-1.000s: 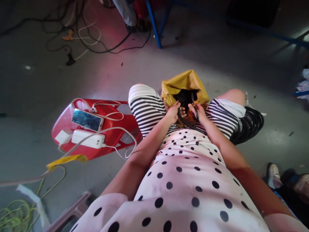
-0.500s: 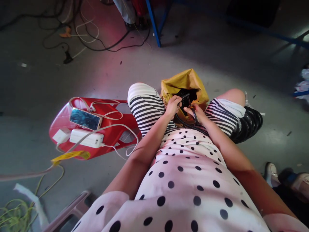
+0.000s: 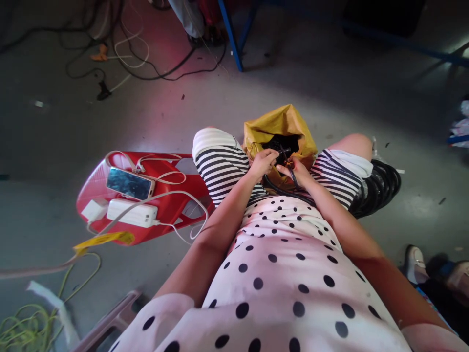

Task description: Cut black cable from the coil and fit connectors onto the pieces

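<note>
Head view: your left fingers (image 3: 273, 154) pinch a black piece (image 3: 286, 150); your right hand (image 3: 298, 172) is curled close beside them, but you cannot tell its grip. Black cable (image 3: 282, 189) loops just below your fingers. The yellow bag (image 3: 254, 134) gapes just beyond them. Well to their left, a phone (image 3: 130, 183) lies on the red stool (image 3: 196, 185).

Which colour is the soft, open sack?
The soft, open sack is yellow, clearest in the head view.

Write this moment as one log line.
left hand: holding dark cylindrical piece; right hand: at black loop; place: mouth of soft yellow bag
</note>
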